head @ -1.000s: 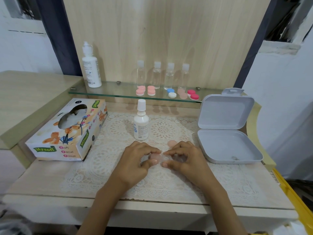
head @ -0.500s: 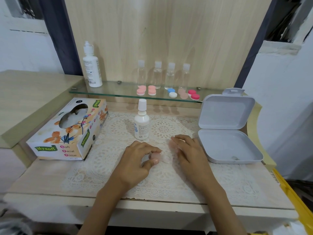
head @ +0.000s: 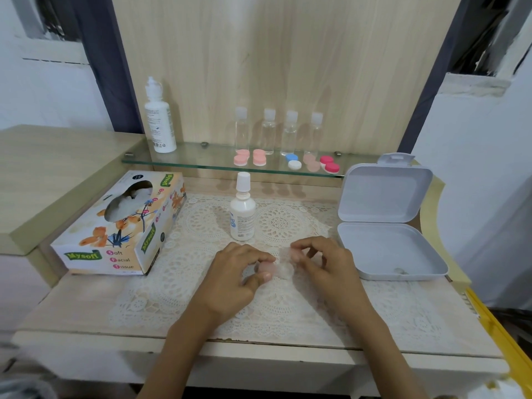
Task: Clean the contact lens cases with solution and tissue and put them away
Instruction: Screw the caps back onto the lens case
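**Two hands on one case, mid-mat**

1. Left hand [head: 233,279]: I see the thumb and forefinger pinching a pale pink case [head: 267,267]. The grip is narrow and closed on the case. The case sits low over the lace mat [head: 184,286], near the mat's centre.

2. Right hand [head: 326,267]: the fingers are curled. Thumb and fingertips pinch a small pale pink cap [head: 296,254], so this grip is also narrow and holds the cap. The cap sits just right of the case and slightly behind it. Blur prevents me from telling whether cap and case touch.

3. Small bottle [head: 242,216]: upright and capped, on the mat just behind the two hands.

4. Tissue box [head: 121,228]: lies at the left on the table [head: 72,309], set at a slant. White tissue shows in its top opening.

5. White box [head: 388,249]: stands open at the right with the lid raised. Its base is near the right hand. I see one small item at the front of the base, too small to identify.

6. Glass shelf [head: 184,162]: runs behind the mat. A large bottle [head: 159,122] stands at its left end. Four clear bottles [head: 269,131] stand in a row to the right. Five shelf cases [head: 259,157] lie in front of that row: two pink, one blue and white, one pale pink, one red.
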Available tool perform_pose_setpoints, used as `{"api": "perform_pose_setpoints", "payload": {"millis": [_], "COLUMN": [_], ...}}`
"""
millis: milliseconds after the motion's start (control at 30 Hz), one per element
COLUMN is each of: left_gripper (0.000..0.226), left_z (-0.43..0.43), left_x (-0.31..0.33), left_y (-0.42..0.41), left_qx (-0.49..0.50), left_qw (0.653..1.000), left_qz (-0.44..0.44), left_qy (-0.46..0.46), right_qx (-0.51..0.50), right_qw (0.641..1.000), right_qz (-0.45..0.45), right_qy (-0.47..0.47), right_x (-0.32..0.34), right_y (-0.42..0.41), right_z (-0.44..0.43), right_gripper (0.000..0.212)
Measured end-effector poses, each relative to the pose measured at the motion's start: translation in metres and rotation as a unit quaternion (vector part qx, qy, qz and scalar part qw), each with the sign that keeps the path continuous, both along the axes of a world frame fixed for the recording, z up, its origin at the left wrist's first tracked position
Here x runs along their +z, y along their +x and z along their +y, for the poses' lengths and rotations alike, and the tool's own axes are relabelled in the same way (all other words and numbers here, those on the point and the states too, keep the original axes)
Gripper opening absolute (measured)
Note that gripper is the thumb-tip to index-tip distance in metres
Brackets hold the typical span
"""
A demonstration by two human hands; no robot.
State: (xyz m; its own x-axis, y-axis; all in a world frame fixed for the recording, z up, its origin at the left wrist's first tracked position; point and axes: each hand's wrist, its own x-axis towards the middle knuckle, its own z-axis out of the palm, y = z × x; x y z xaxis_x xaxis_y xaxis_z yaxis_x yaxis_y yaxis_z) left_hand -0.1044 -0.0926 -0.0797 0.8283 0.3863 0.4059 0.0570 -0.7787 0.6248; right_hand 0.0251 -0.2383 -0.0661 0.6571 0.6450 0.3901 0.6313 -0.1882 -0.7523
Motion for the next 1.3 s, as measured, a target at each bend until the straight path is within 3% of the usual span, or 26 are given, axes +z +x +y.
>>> {"api": "perform_pose_setpoints", "payload": {"millis": [667, 867, 1033, 1167, 1300], "left_gripper": [0.031, 0.030, 0.029, 0.033, 0.032], "left_z": [0.001, 0.000, 0.001, 0.000, 0.000], "left_x": [0.000, 0.000, 0.000, 0.001, 0.002], "left_y": [0.000, 0.000, 0.000, 0.000, -0.001], "left_qx": [0.000, 0.001, -0.003, 0.000, 0.003], "left_qw": [1.000, 1.000, 1.000, 1.000, 1.000], "left_qz": [0.001, 0.004, 0.006, 0.012, 0.009], "left_qy": [-0.009, -0.006, -0.010, -0.008, -0.003], "right_qx": [0.062, 0.060, 0.075, 0.067, 0.046], "right_qw": [0.994, 0.993, 0.988, 0.987, 0.989], "right_qz": [-0.091, -0.095, -0.115, -0.126, -0.114], "right_qy": [-0.018, -0.048, -0.068, -0.073, -0.081], "right_x": [-0.005, -0.005, -0.006, -0.008, -0.007], "right_y": [-0.014, -0.019, -0.017, -0.015, -0.016], "right_z": [-0.003, -0.002, -0.003, 0.000, 0.001], "right_gripper": [0.023, 0.042, 0.021, 0.017, 0.036]}}
